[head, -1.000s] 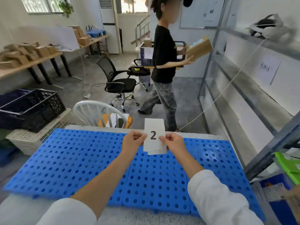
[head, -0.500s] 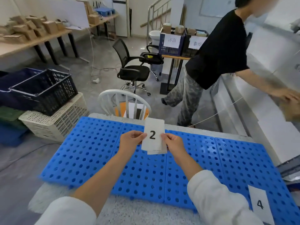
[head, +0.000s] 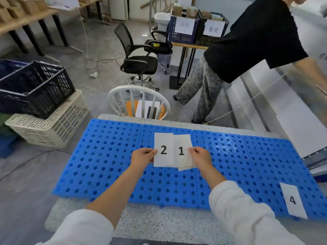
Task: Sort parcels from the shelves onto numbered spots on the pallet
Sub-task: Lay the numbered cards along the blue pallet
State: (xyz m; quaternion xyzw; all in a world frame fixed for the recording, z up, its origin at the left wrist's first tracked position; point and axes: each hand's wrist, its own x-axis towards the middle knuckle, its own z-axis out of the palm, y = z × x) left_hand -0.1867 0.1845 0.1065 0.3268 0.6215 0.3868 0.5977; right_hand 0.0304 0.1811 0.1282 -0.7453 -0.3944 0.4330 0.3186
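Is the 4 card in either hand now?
No, the 4 card lies on the blue pallet, while the left hand pinches the 2 card and the right hand the 1 card.

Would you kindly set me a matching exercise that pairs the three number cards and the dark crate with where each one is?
Things:
1. card 2
2. card 1
3. card 4
4. dark crate

Places:
A. lying flat on the blue pallet, at its near right end
B. pinched by the left hand
C. stacked on the white crate
D. pinched by the right hand

Pairs: 1-B, 2-D, 3-A, 4-C
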